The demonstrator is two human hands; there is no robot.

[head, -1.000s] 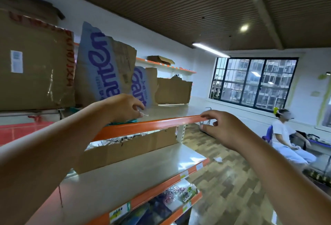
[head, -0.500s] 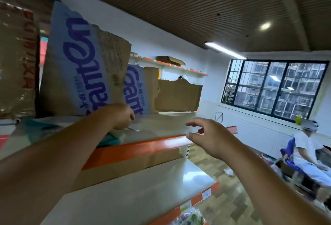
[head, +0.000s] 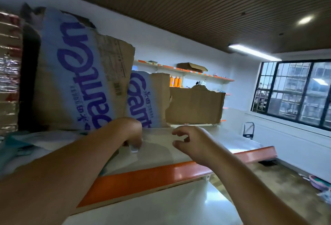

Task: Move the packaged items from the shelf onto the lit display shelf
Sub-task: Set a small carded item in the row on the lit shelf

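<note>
My left hand point(head: 132, 135) reaches onto the top shelf point(head: 206, 146), a white board with an orange front edge. Its fingers are curled down around a clear plastic package edge point(head: 134, 149) lying on the board. Blurred teal and white packaged items point(head: 19, 146) lie at the shelf's left end, partly hidden by my left forearm. My right hand point(head: 189, 140) hovers over the shelf a little to the right of my left hand, its fingers loosely curled and holding nothing.
Torn cardboard boxes with purple lettering point(head: 77, 85) stand right behind my left hand, and a plain brown box point(head: 195, 106) further right. A lower white shelf point(head: 161, 206) juts out below. A window point(head: 293, 94) fills the right wall.
The view has moved closer to the top shelf and higher. My right hand has left the orange shelf edge and risen over the board. My left hand has stayed at the same spot.
</note>
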